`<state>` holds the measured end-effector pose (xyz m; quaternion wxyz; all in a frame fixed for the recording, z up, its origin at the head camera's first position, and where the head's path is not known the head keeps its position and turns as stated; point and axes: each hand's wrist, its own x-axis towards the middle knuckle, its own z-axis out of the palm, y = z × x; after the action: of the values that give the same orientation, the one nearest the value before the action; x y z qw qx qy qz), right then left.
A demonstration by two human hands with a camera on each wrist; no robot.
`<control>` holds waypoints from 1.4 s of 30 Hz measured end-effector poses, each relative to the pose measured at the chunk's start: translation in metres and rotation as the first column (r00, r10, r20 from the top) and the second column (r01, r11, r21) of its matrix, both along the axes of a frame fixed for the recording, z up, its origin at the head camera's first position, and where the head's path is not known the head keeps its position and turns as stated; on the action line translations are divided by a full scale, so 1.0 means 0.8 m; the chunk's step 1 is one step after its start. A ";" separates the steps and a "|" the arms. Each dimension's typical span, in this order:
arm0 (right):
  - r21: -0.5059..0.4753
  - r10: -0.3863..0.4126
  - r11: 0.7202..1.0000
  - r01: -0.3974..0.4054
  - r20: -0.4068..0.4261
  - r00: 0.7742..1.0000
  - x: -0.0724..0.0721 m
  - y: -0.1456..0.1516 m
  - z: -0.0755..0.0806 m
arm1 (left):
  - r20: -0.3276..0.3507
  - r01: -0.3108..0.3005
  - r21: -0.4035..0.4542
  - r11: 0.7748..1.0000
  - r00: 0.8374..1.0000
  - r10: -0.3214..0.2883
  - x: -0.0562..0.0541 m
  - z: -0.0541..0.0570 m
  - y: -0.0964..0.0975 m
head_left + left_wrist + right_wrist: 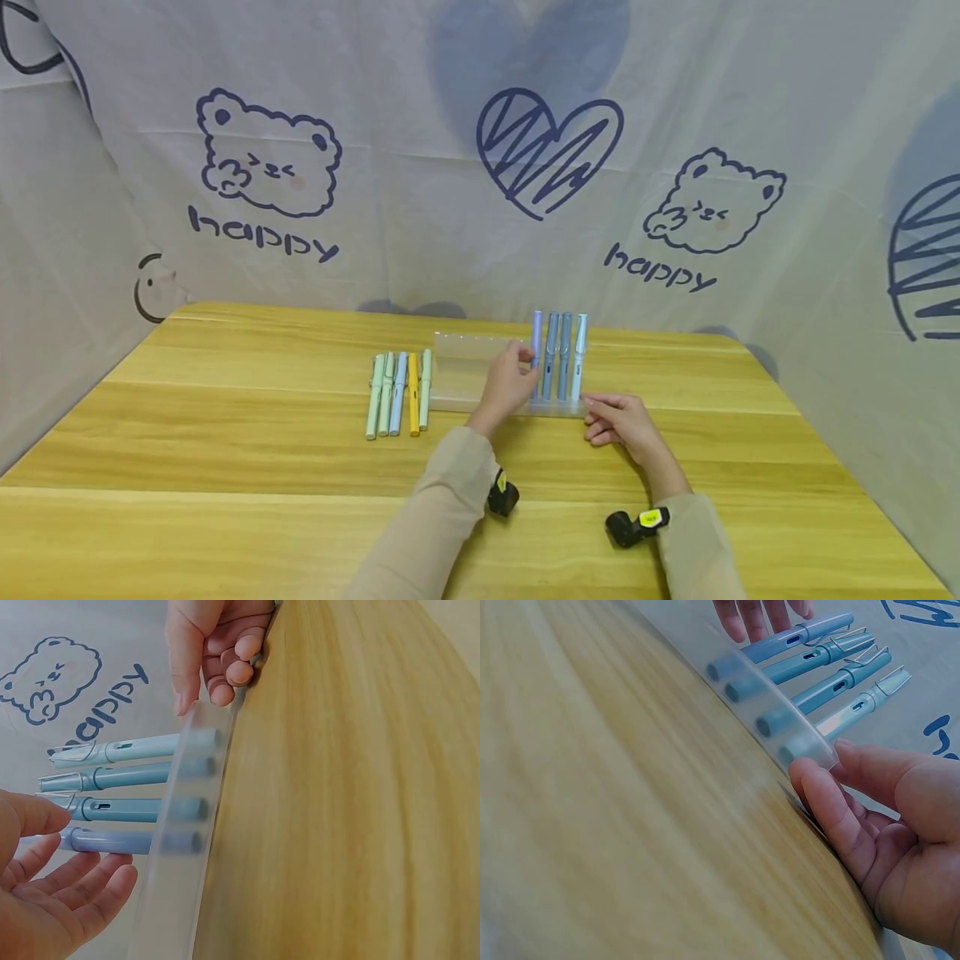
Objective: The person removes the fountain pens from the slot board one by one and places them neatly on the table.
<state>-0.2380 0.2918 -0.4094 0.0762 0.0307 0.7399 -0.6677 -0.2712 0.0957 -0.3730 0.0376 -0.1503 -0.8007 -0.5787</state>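
Note:
A clear plastic pen stand [465, 373] is on the wooden table. Toward its right end several capped pens stand side by side: a lavender pen [537, 329], two darker blue pens [552, 358] and a pale blue pen [580, 362]. My left hand [510, 383] pinches the lavender pen between thumb and fingers, its lower end behind the stand's front lip [176, 862]. At the right end, thumb and index finger of my right hand [622, 423] grip the stand's corner [826, 756], beside the pale blue pen.
Left of the stand lies a row of loose pens: light green pens [374, 400], a light blue pen [398, 396] and a yellow pen [413, 396]. A printed cloth [405, 208] hangs behind the table's [262, 433] back edge.

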 end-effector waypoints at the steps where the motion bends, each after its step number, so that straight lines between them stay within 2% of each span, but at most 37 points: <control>1: 0.001 -0.001 1.000 0.001 0.000 1.000 0.000 0.000 0.000 | -0.007 0.000 0.000 1.000 1.000 0.000 0.000 -0.001 0.000; 7: -0.005 0.000 1.000 0.000 -0.001 1.000 0.000 0.000 -0.001 | -0.032 0.008 -0.012 1.000 0.999 -0.008 -0.001 -0.002 0.001; 14: -0.015 0.001 1.000 -0.001 -0.011 1.000 -0.001 0.000 -0.001 | 0.017 0.021 -0.019 1.000 1.000 -0.021 -0.001 -0.001 0.002; 21: -0.011 0.002 1.000 -0.002 -0.014 1.000 -0.001 0.001 -0.002 | 0.032 0.022 -0.012 1.000 0.999 -0.021 -0.002 -0.003 0.003; 42: -0.023 -0.002 1.000 0.002 -0.012 1.000 -0.003 0.002 -0.005 | -0.032 -0.015 0.026 1.000 0.999 0.016 0.001 -0.005 0.001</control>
<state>-0.2402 0.2931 -0.4132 0.0715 0.0265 0.7325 -0.6764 -0.2707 0.0969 -0.3766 0.0569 -0.1527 -0.7936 -0.5862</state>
